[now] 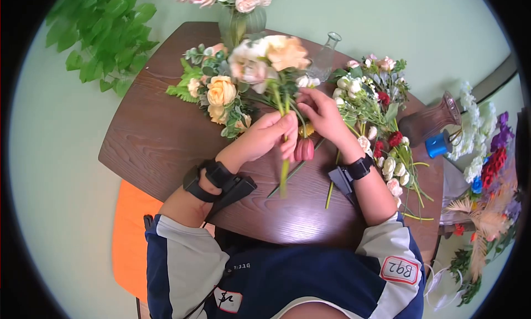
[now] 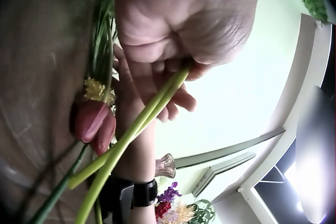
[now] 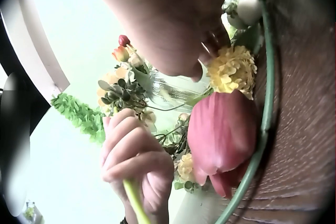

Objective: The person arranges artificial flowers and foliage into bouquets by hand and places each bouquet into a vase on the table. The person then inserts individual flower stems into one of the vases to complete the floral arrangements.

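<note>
Nearest the left wrist camera, left hand point(image 2: 181, 19): fingers curled round pale green stems point(image 2: 142, 121), just left of the red-pink tulip point(image 1: 304, 150).
Right hand point(image 1: 325, 119): just beyond the tulip and slightly to its right, fingers bent beside the leaves under the blooms; whether pinching anything or only touching, impossible to tell.
Stem direction: long axis running away from the torso, past the tulip's left side; cut ends towards the torso, blooms beyond the tulip.
Nearer hand: left, in contact with the stems; right, just beside them.
Held blooms: one peach rose point(image 1: 287, 52) and fuller pink-white flowers point(image 1: 249, 67), slightly blurred, with green leaves underneath.
Tulip: closed, smooth-petalled, head hanging towards the torso.
Yellow flower point(image 3: 232, 70): frilly, close against the tulip.
Left of the tulip, farther off: yellow-peach roses point(image 1: 221, 91) with eucalyptus-like leaves.
Right of the tulip: small white, pink and red flowers point(image 1: 395, 139), then a brownish glass vase point(image 1: 428, 121) and a blue roll point(image 1: 438, 144).
Well beyond the tulip: clear narrow-necked glass vase point(image 1: 322, 62) and ribbed green glass vase point(image 1: 242, 21).
Under the tulip: dark wood table point(image 1: 144, 120).
</note>
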A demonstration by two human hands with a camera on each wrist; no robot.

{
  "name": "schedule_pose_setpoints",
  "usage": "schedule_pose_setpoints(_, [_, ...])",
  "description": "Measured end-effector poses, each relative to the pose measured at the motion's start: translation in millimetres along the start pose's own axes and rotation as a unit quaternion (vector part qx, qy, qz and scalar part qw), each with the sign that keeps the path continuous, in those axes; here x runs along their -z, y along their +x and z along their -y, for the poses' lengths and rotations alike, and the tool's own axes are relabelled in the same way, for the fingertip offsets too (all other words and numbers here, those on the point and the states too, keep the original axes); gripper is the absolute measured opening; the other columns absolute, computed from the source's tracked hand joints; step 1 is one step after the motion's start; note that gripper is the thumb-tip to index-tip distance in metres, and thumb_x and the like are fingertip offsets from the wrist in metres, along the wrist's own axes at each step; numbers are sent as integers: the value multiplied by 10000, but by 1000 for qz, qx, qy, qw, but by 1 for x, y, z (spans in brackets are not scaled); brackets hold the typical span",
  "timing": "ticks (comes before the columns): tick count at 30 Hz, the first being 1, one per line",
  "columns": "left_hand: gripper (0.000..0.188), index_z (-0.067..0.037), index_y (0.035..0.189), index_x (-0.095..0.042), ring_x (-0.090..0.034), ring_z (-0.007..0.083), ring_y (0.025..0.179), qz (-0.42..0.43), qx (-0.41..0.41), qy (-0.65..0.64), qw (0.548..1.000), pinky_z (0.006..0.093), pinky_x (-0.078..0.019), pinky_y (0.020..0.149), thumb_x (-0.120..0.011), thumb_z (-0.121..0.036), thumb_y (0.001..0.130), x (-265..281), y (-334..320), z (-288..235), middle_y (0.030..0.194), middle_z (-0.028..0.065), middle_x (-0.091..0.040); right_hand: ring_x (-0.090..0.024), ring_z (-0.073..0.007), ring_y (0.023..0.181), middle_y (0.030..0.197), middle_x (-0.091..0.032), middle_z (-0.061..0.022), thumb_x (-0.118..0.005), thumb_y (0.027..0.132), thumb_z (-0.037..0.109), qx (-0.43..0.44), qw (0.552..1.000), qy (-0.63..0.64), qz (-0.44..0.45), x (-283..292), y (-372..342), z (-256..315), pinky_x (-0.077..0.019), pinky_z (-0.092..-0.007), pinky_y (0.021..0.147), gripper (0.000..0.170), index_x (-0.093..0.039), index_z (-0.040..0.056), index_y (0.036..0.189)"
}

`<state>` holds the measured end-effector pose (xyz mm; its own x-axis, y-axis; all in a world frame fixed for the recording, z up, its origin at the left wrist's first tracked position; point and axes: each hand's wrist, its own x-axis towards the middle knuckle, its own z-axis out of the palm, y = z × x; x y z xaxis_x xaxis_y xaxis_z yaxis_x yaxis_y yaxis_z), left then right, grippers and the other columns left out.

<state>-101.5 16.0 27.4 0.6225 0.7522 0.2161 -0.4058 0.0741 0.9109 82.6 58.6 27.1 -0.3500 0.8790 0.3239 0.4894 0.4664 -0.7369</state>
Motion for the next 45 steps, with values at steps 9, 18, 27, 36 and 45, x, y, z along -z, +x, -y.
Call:
schedule_pose_setpoints(9, [354,-69,779,-405,-267,40,426,191,82,-157,966,186,-223,387,-331,-361,965,-11,-8,-5,537,-24,-325,-554,-362,557,589,-561,-174,-677,703,257,-36,986,-162,-26,-13,-12,-5,-439,-415,520,283,-581,-2,642])
schedule_pose_setpoints(18, [371,-114,652,-377,-250,84,472,-39,-135,-91,986,238,-195,464,-549,-370,859,3,-14,-9,568,-33,-300,-288,-33,503,535,-342,58,-654,806,119,-55,984,76,-150,37,-25,77,-231,-227,441,280,-464,35,617])
schedule_pose_setpoints(27, [298,-59,621,-416,-246,88,474,-65,-281,-108,951,266,-197,472,-505,-183,878,16,-8,-9,510,-12,-281,-299,-23,429,566,-408,46,-504,901,102,41,910,277,-305,79,-54,113,-202,-180,387,133,-481,69,774])
schedule_pose_setpoints(36, [407,-19,777,-499,-296,56,501,-47,-129,-55,989,212,-237,484,-646,-398,795,1,-8,-14,617,-17,-391,-381,-53,493,611,-437,19,-419,956,180,-7,915,389,-106,15,-69,112,-317,-199,460,196,-474,51,819])
schedule_pose_setpoints(45, [280,-38,687,-521,-421,98,641,-1,-163,103,981,221,-334,578,-614,-254,838,-8,-3,-18,698,51,-474,-537,-287,567,669,-564,-113,-541,863,180,11,995,33,90,-28,-72,81,-398,-365,533,181,-537,14,932])
